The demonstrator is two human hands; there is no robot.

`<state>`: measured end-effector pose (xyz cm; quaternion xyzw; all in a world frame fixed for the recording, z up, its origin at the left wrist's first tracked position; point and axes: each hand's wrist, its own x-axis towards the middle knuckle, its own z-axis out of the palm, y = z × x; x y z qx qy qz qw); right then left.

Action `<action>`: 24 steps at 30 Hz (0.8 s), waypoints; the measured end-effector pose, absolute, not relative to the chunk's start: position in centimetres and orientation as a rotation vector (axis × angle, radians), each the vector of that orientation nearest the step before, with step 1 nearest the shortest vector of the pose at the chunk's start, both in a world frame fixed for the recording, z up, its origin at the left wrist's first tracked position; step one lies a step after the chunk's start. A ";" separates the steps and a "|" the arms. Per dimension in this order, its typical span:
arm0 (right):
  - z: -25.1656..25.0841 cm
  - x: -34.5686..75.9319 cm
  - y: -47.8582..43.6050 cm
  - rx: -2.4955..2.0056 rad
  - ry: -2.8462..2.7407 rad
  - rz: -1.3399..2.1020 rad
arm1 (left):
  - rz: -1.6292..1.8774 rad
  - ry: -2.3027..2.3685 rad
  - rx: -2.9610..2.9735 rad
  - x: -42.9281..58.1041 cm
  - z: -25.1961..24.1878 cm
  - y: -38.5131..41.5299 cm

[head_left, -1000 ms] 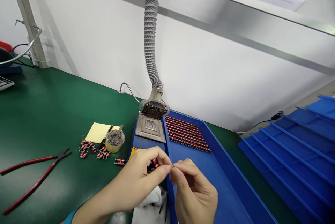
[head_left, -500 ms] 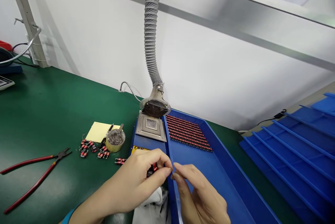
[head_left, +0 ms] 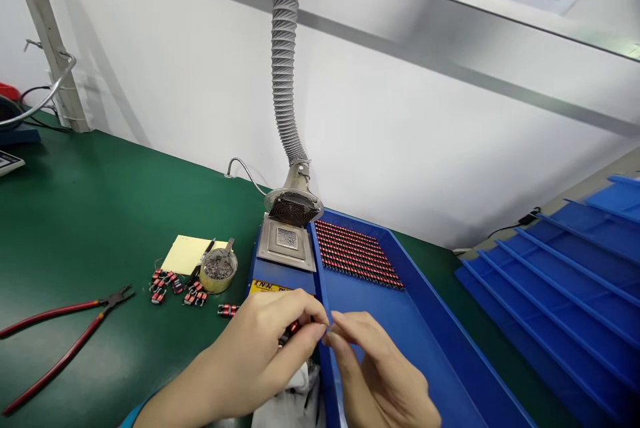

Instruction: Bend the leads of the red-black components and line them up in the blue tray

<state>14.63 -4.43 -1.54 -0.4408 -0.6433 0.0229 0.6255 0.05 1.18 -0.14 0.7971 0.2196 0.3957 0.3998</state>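
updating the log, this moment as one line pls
left hand: pinching, item unclear | right hand: close beside left | blue tray: red-black parts in rows | pliers: on green table

The hood [head_left: 294, 206] overhangs the metal plate [head_left: 287, 255]; the blue tray [head_left: 420, 331] has open floor.

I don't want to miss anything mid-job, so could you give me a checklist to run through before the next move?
1. Left hand and right hand close together at the fingertips: ok.
2. Item between their fingers identifiable: cannot tell; too small.
3. Red parts in the tray lined up in rows: ok.
4. Loose parts beside the cup lined up: not ok; jumbled.
5. Pliers lying on the table, away from both hands: ok.
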 end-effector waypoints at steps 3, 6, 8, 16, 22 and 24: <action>-1.6 14.1 -4.5 -1.082 -1.419 0.052 | 1.028 0.509 2.118 0.1 -0.2 1.2; -1.8 14.3 -4.6 -1.132 -1.243 0.610 | 1.109 0.448 2.317 0.4 -0.4 1.1; -1.7 14.8 -4.7 -1.006 -1.151 0.910 | 1.145 0.452 2.338 0.5 -0.4 1.1; -1.7 15.0 -4.7 -0.953 -1.518 0.023 | 0.999 0.525 2.039 0.2 0.0 0.9; -2.0 14.7 -4.7 -1.137 -1.283 0.591 | 1.187 0.463 2.434 0.7 -0.4 1.0; -1.9 15.0 -4.7 -1.020 -1.221 0.791 | 1.215 0.474 2.386 0.7 -0.5 1.1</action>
